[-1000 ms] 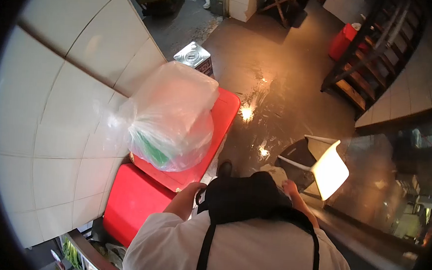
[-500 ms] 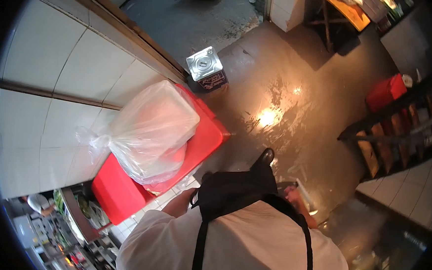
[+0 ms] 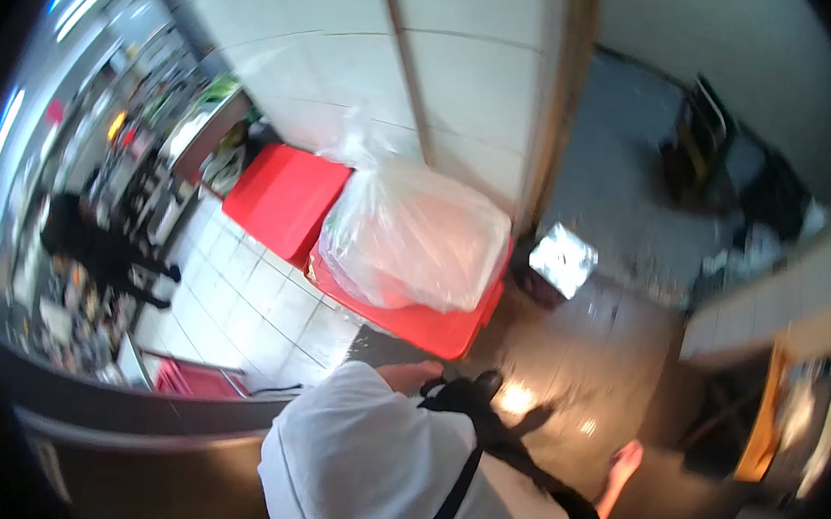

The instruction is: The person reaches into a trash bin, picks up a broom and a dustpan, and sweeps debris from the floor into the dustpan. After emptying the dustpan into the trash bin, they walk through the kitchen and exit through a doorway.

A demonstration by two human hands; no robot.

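Note:
My left hand (image 3: 414,375) hangs beside my black apron (image 3: 464,402), close to the front of a red bin (image 3: 449,333); its fingers are small and blurred. On the red bin rests a large knotted clear plastic bag (image 3: 417,236) with a pale bulky load inside. Away from my body, over the wet floor, is my right hand (image 3: 627,453). Motion smears its fingers, and I cannot tell whether it holds anything. Just past the bin, a shiny square metal tin (image 3: 563,260) stands on a dark box by the doorway.
Another red bin lid (image 3: 286,199) adjoins the bagged bin. On the left, a person in dark clothes (image 3: 102,245) stands in a cluttered kitchen aisle. The doorway frame (image 3: 560,107) opens onto a grey floor. To the right stands an orange-edged table (image 3: 761,414). The brown floor (image 3: 571,355) is wet and reflective.
My view has swung left, bringing the kitchen aisle and the person there further into sight. The long pale object beside my right hand earlier no longer shows. The bag stays on the bin.

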